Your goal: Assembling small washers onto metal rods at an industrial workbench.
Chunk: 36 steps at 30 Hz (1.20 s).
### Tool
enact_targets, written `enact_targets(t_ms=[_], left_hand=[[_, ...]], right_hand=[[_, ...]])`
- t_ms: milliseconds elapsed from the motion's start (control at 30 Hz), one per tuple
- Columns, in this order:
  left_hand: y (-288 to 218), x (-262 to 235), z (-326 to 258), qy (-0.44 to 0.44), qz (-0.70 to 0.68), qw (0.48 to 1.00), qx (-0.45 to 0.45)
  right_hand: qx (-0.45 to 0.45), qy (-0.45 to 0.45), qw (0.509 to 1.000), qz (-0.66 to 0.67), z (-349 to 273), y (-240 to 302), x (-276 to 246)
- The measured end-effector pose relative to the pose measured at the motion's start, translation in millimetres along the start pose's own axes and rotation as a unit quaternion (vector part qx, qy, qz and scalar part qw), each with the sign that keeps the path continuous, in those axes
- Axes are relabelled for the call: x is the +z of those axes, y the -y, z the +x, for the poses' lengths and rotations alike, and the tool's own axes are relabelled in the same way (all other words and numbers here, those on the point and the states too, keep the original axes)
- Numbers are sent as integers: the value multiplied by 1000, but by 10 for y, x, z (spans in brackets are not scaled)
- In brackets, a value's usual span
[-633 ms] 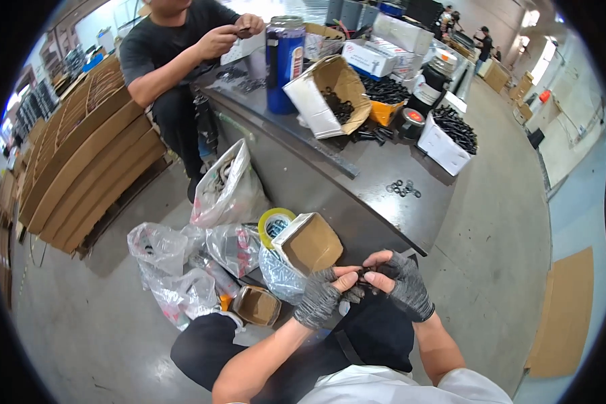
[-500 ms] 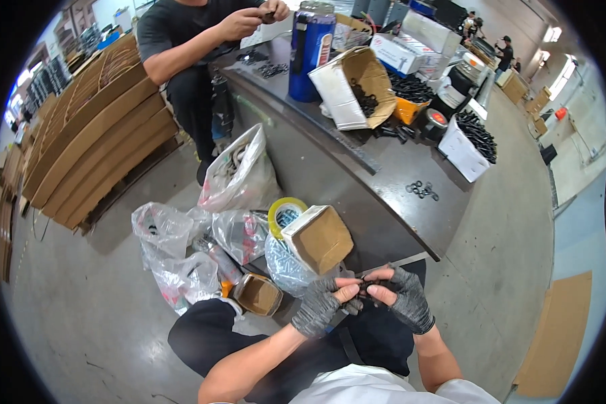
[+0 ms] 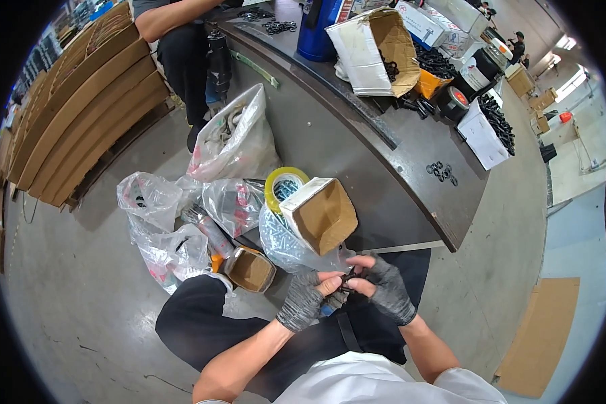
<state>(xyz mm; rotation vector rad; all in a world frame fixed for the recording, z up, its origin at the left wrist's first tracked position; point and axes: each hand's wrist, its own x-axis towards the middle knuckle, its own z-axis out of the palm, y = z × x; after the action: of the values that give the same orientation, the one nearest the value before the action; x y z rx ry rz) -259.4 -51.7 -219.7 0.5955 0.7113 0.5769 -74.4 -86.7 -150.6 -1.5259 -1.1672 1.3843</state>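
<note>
Above my lap, my left hand (image 3: pixel 303 301) and my right hand (image 3: pixel 388 291) meet at the fingertips, both in grey fingerless gloves. Between them is a small black part (image 3: pixel 347 280), pinched by thumbs and fingers; its exact kind is too small and too covered to tell. The right index finger is lifted a little over it. Just beyond the hands, an open cardboard box (image 3: pixel 320 215) rests on a clear bag of silvery screws (image 3: pixel 284 244). Several black rings (image 3: pixel 443 174) lie loose near the table's corner.
The dark table (image 3: pixel 411 195) carries a tilted carton (image 3: pixel 360 57), a white box of black bolts (image 3: pixel 488 135) and a blue bottle (image 3: pixel 314 34). Plastic bags (image 3: pixel 239 145), yellow tape (image 3: pixel 273 187) and a small open box (image 3: pixel 249 268) stand left. Across the table sits another person (image 3: pixel 175 23).
My view has tipped downward, so the table things sit higher in the picture. Both hands stay together on the small black part, with the fingers slightly shifted.
</note>
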Motion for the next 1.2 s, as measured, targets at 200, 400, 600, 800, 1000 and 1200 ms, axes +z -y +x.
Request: enact_targets(t_ms=[200,400,600,800,1000,1200], left_hand=[[16,-22,39,-46,39,996,70],[38,-41,39,-55,56,996,52],[-6,42,41,-42,41,996,74],[84,-183,140,36,136,990,25],[259,-257,156,-118,-77,990,-13],[354,-333,365,-144,-283,947,-41]], right_hand=[[-117,-63,983,-128,-55,-15,123],[-138,-94,963,-212,-10,-114,177],[-164,-83,950,-253,116,-92,49],[-163,12,961,-225,270,43,-13],[-267,-28,908,-323,759,-125,-109],[-317,42,851,-416,1194,-656,-89]])
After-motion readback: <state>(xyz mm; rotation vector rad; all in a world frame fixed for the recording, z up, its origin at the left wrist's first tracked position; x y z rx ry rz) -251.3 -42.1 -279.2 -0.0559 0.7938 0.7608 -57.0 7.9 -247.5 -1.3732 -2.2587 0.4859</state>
